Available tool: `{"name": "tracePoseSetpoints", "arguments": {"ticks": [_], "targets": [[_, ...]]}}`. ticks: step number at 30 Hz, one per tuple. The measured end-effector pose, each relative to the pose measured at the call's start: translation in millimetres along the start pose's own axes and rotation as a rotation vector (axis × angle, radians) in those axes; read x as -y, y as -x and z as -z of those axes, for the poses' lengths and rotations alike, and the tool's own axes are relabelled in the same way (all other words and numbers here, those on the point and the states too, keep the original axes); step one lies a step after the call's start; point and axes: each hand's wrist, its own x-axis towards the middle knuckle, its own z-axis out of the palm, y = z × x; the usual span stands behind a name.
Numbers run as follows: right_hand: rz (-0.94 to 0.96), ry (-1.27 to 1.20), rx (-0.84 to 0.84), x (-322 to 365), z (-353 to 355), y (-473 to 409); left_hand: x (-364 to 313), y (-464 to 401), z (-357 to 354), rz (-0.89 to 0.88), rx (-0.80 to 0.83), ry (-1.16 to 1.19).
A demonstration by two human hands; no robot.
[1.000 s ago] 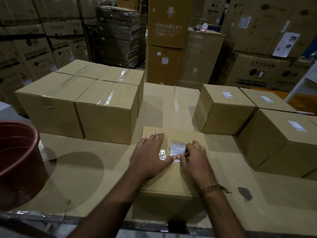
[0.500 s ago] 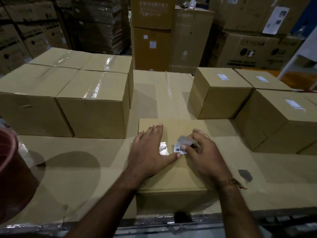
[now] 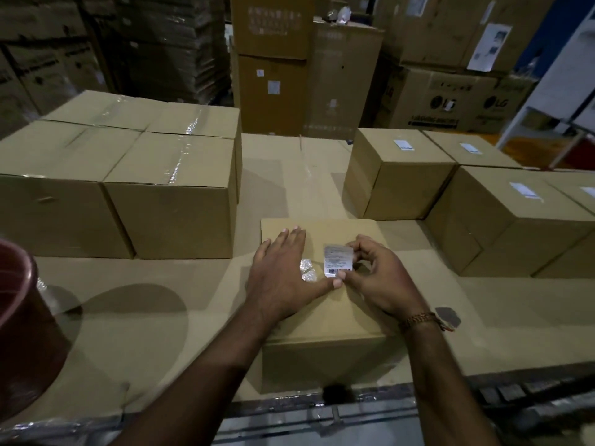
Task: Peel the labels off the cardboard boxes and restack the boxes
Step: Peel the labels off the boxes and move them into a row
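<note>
Lying flat with straight fingers, the left hand is pressed on the near box on the tabletop; the white label is pinched above the box top by the right hand.

A dark red round bucket stands at the left edge of the cardboard-covered tabletop, well to the left of the fingers, casting a rounded shadow toward them. Far beyond the fingers, past the tabletop's back edge, tall brown cartons are stacked upright, and to their right sit large printed cartons with dark logos. A white printed sheet hangs on a carton farther up and right. Dim stacks of flattened cardboard fill the far left background.
</note>
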Motion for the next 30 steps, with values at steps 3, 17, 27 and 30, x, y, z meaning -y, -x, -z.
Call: {"name": "tracePoseSetpoints", "arguments": {"ticks": [3, 17, 27, 30], "targets": [[-0.028, -0.036, -0.010, 0.0, 0.5, 0.7, -1.0, -0.2, 11.5, -0.021, 0.100, -0.002], [-0.145, -0.208, -0.012, 59.3, -10.6, 8.3, 31.3, 81.6, 110.9, 0.117, -0.167, 0.224], [0.039, -0.389, 0.102, 211.5, -181.3, 7.2, 197.4, 139.5, 228.9, 0.228, -0.571, 0.170], [0.025, -0.435, 0.170, 253.6, -256.9, 6.6, 265.6, 163.7, 256.3, 0.297, -0.561, 0.098]]}}
